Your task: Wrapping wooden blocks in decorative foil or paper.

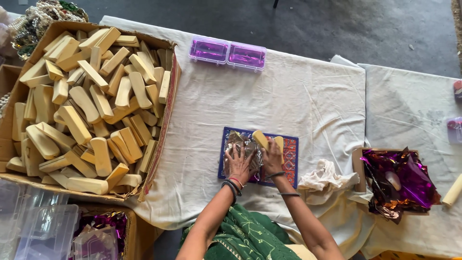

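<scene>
Work surface: a table (308, 91) covered with cream cloth (202, 159), creased in places. Beyond its far edge lies dark grey floor (337, 24). Lighting is even daylight.

There is a single view, from a camera worn on the person's head, looking almost straight down on the cloth-covered tabletop (308, 91). It sits fairly high, taking in both forearms at the bottom edge and dark floor (337, 24) along the top.
</scene>
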